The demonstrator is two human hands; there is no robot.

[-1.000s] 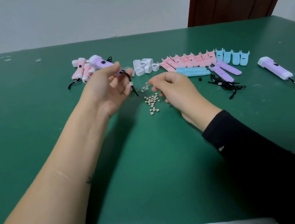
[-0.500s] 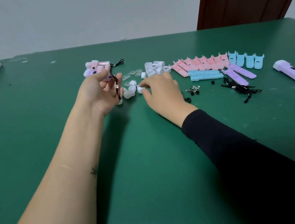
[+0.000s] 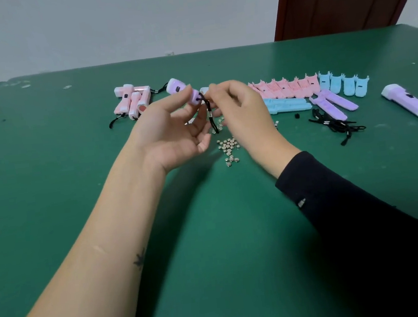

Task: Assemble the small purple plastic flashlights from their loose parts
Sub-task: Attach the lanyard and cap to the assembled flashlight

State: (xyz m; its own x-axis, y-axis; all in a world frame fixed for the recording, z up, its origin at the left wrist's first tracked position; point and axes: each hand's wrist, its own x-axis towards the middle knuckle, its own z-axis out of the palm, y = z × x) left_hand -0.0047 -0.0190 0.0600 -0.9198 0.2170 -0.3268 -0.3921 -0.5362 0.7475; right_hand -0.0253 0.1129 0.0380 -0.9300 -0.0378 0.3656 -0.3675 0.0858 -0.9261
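The left hand (image 3: 174, 133) is raised off the green table (image 3: 51, 202), palm turned up, thumb and forefinger gripping a purple flashlight (image 3: 180, 90) by its narrow tail end, with the white head pointing away to the far left. A black cord (image 3: 211, 117) hangs from that tail, down past the left fingertips. The right hand (image 3: 245, 113) meets it just to the right, fingers curled, thumb and forefinger pinching the top of the cord where it leaves the flashlight.

Below and between the 2 hands lies a scatter of silver button cells (image 3: 229, 148). Beyond the left hand sits a cluster of pink flashlights (image 3: 132, 102). To the right of the right hand are rows of shell halves: pink shell halves (image 3: 283, 87), then 4 blue shell halves (image 3: 344, 84), with 2 purple shell halves (image 3: 333, 101) nearer. Loose black lanyards (image 3: 337, 125) lie just past those, and farther right lies another purple flashlight, the finished flashlight (image 3: 407, 100), alone on the table.
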